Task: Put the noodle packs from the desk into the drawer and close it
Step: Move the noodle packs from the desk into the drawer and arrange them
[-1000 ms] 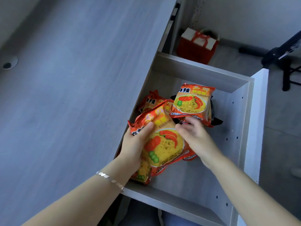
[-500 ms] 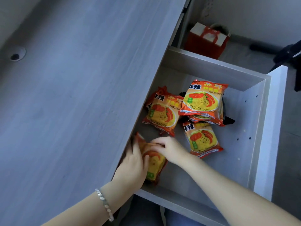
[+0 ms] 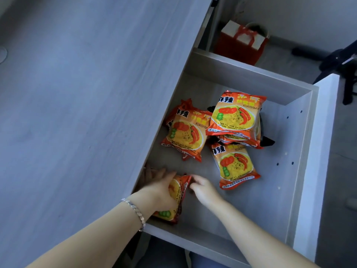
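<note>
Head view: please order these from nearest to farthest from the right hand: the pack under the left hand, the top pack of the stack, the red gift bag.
1. Pack under the left hand, beside the right hand, drawer's near corner.
2. Top pack of the stack, toward the drawer's far side.
3. Red gift bag, on the floor beyond the drawer.

1 head-worn view looks steeply down, close over the desk [image 3: 77, 113] edge and open drawer [image 3: 251, 78].
</note>
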